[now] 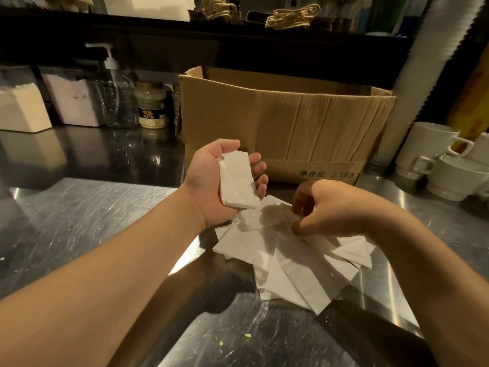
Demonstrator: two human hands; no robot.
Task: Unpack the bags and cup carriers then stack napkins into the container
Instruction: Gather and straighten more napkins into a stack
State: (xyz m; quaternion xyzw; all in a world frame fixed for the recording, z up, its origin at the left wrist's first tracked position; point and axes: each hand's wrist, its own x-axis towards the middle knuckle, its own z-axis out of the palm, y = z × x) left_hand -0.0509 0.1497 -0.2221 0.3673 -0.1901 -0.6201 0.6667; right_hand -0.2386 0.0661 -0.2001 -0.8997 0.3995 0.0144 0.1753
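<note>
My left hand (211, 181) is held palm up above the steel counter, its fingers curled round a small stack of folded white napkins (238, 181). Below and to the right, a loose pile of white napkins (291, 266) lies spread on the counter. My right hand (325, 207) reaches down onto the top of that pile, thumb and fingers pinching a napkin (272, 218) at its upper edge. An open brown cardboard box (285, 123) stands just behind both hands.
White mugs (436, 160) are stacked at the right edge. Jars and a pump bottle (116, 96) line the back left of the steel counter (79, 221), beside white containers (23, 107). A tall sleeve of white cups (423, 75) leans at the right. A dark shelf runs overhead.
</note>
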